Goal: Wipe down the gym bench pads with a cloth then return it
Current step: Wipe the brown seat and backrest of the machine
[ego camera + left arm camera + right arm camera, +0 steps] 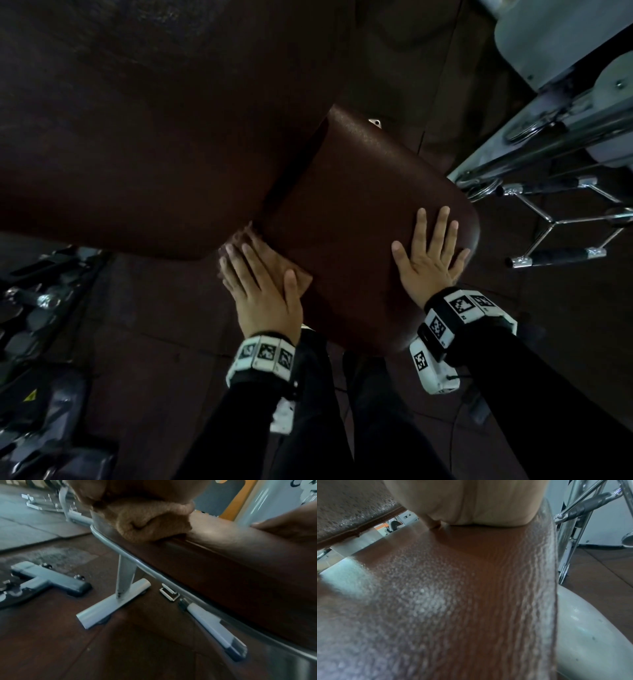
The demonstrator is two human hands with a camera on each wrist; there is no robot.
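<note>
1. Left hand: I see it laid palm-down on the tan cloth, fingers extended and close together, thumb alongside. It presses the cloth against the left edge of the seat pad. In the left wrist view the cloth bunches under the hand and folds over the pad's side edge. The fingers lie flat on the cloth; I see no curl round it.

2. Right hand: flat on the right part of the seat pad, fingers spread and straight, pointing toward the far edge. It holds nothing. In the right wrist view the palm rests directly on the textured brown surface.

3. Both forearms wear black sleeves with white marker bands at the wrists.

4. Task items: the cloth sits at the near-left corner of the seat pad, just beside the gap where the larger back pad begins. The back pad fills the far-left of the head view.

5. Surroundings: a grey frame tube runs under the pad edge, with a T-shaped foot on the brown floor. To the right stands a chrome handle attachment with black grips, near the pad but apart from it. Grey machine parts occupy the far right. More dark equipment lies on the floor at the left.
</note>
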